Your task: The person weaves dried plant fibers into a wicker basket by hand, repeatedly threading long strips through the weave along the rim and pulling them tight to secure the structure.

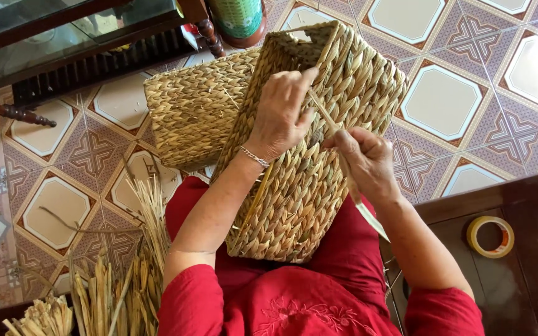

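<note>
**Kid:** Both hands are busy! What is each one doing?

**Helper:** Her left hand (279,118) lies flat on the side of a big woven basket (319,155). Its fingers are curled and press on the weave. The thumb tip touches a long flat straw strip (344,168). The right hand (362,160) is closed around that same strip, pinching it.

**Kid:** Where is the basket?

**Helper:** It rests tilted on her lap, on the red clothes (319,298). Its open top points away from her. I cannot see inside it.

**Kid:** Where does the strip go?

**Helper:** One end runs up under the left thumb, into the weave. I cannot tell where it ends there. The other end sticks out past the right wrist, over the dark surface (518,286).

**Kid:** What is behind the basket?

**Helper:** A second woven basket (194,106) lies on the tiled floor (443,99), touching the first one. The big basket and the left arm hide part of it.

**Kid:** And the yellow ring?

**Helper:** That is a roll of tape (490,236) on the dark surface, on her right.

**Kid:** What is down in the corner?

**Helper:** A pile of dry straw (113,292) on her left. The picture edge cuts it off. A silver bracelet (254,157) sits on her left wrist.
</note>
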